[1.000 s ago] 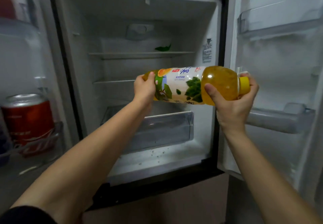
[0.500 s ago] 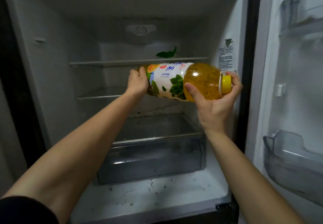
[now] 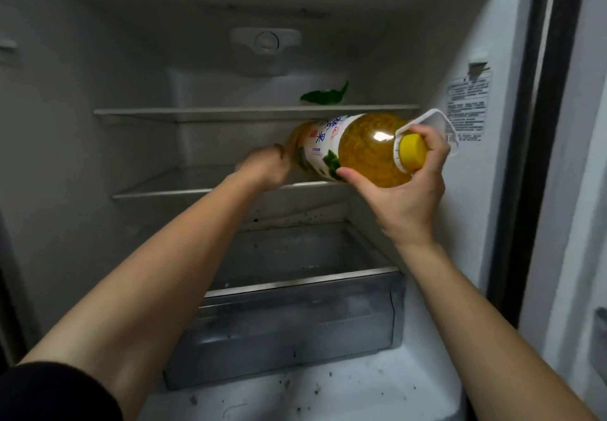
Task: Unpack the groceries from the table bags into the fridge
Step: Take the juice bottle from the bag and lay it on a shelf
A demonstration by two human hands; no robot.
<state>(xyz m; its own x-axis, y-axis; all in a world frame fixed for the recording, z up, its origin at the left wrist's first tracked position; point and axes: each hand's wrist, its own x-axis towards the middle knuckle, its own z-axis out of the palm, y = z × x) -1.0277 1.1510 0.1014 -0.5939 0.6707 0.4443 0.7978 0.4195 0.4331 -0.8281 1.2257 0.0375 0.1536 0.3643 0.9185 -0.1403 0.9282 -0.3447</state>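
Fridge [image 3: 328, 397] floor nearest, dark specks on it; clear drawer [image 3: 295, 332] sits just behind. Right hand [image 3: 410, 197] wraps the neck of the bottle [image 3: 368, 148], thumb under the shoulder, fingers curled over by the yellow cap [image 3: 412, 151]. Bottle lies on its side, orange drink inside, held in the air just above the middle shelf [image 3: 170, 190], base pointing inward. Left hand [image 3: 266, 167] is blurred, cupped round the base; finger detail unclear. Upper shelf [image 3: 197, 112] carries a green leaf [image 3: 323, 96] at the back.
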